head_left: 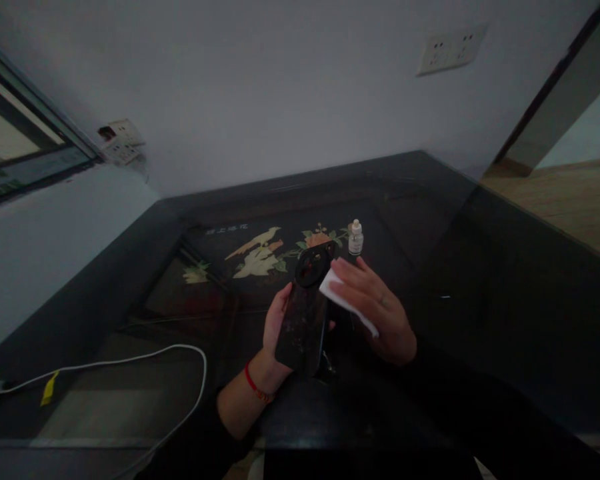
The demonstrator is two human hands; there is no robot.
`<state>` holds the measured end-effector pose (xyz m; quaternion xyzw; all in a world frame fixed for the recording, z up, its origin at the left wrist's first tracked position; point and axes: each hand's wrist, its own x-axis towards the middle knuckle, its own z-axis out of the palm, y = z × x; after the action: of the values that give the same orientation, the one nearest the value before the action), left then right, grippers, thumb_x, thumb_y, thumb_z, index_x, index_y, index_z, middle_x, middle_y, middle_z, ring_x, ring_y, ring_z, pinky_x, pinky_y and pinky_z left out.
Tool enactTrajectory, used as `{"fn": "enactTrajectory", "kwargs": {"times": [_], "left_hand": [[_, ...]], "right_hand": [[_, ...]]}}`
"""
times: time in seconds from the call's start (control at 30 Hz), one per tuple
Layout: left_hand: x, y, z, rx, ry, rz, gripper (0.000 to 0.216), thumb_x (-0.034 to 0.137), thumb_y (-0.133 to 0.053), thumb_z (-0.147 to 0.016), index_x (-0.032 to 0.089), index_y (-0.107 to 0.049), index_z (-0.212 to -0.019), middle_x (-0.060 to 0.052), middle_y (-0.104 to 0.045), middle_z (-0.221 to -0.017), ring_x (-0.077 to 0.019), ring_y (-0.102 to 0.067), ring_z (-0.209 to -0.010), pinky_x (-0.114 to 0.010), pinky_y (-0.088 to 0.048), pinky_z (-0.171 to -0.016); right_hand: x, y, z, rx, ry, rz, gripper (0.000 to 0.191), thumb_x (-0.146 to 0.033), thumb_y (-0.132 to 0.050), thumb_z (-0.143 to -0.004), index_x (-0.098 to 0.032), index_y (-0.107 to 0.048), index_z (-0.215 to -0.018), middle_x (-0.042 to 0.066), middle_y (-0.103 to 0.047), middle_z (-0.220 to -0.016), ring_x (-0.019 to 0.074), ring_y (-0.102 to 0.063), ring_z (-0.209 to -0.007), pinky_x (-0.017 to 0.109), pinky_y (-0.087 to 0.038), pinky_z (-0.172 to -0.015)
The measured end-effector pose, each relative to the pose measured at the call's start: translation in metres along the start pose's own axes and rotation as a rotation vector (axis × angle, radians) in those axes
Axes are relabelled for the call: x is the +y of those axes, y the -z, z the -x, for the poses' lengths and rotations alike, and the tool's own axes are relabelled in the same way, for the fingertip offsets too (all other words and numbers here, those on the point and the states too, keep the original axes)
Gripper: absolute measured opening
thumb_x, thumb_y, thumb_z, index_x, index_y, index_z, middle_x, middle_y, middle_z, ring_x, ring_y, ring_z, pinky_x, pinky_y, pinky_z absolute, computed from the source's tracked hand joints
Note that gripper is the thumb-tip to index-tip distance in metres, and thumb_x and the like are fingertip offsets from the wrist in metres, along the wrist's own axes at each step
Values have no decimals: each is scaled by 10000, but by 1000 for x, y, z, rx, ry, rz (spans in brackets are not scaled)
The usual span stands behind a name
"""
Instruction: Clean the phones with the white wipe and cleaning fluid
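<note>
A dark smartphone (pixel 303 320) is tilted up over the table, its back and round camera ring facing me. My left hand (pixel 276 327) is wrapped around it from beneath and the left side, fingertips showing at its right edge. Folded white cloth (pixel 347 305) lies under the fingers of my right hand (pixel 380 310), which grips it close to the phone's upper right edge. Whether the cloth touches the phone I cannot tell. Just beyond the right hand, a small clear bottle (pixel 355 239) with a white cap stands upright.
The black glossy table (pixel 430 220) has a painted bird and flowers (pixel 257 257). A white cable (pixel 130 360) with a yellow tag (pixel 50 389) curves across its left side. Behind it rises a wall with sockets (pixel 453 50); a power strip (pixel 123 141) hangs near the window.
</note>
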<state>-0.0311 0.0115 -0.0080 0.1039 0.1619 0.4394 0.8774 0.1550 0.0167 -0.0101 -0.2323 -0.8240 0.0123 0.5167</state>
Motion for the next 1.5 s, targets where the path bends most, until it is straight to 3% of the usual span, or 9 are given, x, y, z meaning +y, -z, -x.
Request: {"fn": "enactTrajectory", "kwargs": {"times": [0.13, 0.33, 0.43, 0.57, 0.8, 1.0, 1.13, 1.37, 1.5], "left_hand": [[1, 7, -2, -9, -27, 14, 469, 321, -303, -964, 89, -711, -973, -96, -757, -880, -174, -717, -752, -287, -557, -766], [0, 8, 0, -153, 130, -6, 528, 377, -255, -970, 124, -460, -1385, -140, -673, -1198, -233, -657, -1060, -371, -573, -751], [-3, 6, -1, -136, 132, -8, 566, 405, -241, -971, 149, -337, -1466, -131, -666, -1214, -237, -642, -1085, -378, -568, -745], [-3, 3, -1, -177, 132, -14, 549, 436, -232, -964, 179, -505, -1365, -117, -664, -1224, -269, -611, -1143, -405, -545, -793], [-15, -5, 3, -185, 316, -149, 607, 555, -271, -937, 161, -658, -1186, -148, -712, -1099, -285, -691, -958, -449, -513, -834], [-23, -7, 3, -135, 438, -162, 612, 572, -292, -940, 135, -626, -1209, -130, -715, -1099, -267, -677, -1003, -447, -545, -785], [-19, -3, 3, -144, 466, -215, 621, 605, -351, -910, 142, -611, -1233, -137, -719, -1081, -283, -697, -928, -435, -529, -782], [-2, 0, 1, -135, 236, -202, 586, 596, -362, -908, 177, -586, -1252, -126, -700, -1140, -296, -706, -909, -431, -495, -838], [-9, 1, -1, -115, 300, -191, 623, 603, -313, -917, 155, -579, -1258, -145, -699, -1135, -288, -698, -928, -447, -486, -850]], "right_hand": [[-3, -1, 2, -57, 173, -8, 367, -229, -412, -979, -164, -525, -1322, 131, -586, -1339, 238, -442, -1345, 525, -373, -1103], [24, 5, 0, 33, -173, 23, 462, -210, -415, -970, -239, -408, -1431, 95, -377, -1519, 231, -367, -1394, 488, -371, -1119], [26, 7, 0, 39, -194, -28, 443, -229, -388, -982, -236, -422, -1423, 92, -405, -1503, 213, -403, -1373, 453, -384, -1112], [22, 7, 1, 5, -162, -117, 413, -259, -388, -983, -219, -480, -1383, 93, -432, -1486, 211, -410, -1368, 416, -360, -1128], [37, 17, -9, 164, -606, -355, 288, -332, -457, -966, -210, -660, -1129, 58, -706, -1148, 185, -655, -1073, 331, -499, -951], [37, 24, -15, -28, -907, -765, 294, -397, -553, -897, -209, -694, -1074, 70, -708, -1142, 234, -649, -1069, 389, -484, -944], [38, 30, -18, -178, -902, -876, 326, -449, -546, -890, -231, -705, -1073, 65, -700, -1165, 243, -638, -1090, 441, -442, -1002], [56, 41, -10, -77, -927, -669, 343, -490, -563, -878, -256, -700, -1088, 38, -722, -1107, 239, -651, -1048, 460, -427, -1026], [57, 39, -10, -88, -925, -676, 365, -504, -566, -873, -247, -697, -1098, 43, -703, -1162, 247, -624, -1117, 437, -410, -1046]]}}
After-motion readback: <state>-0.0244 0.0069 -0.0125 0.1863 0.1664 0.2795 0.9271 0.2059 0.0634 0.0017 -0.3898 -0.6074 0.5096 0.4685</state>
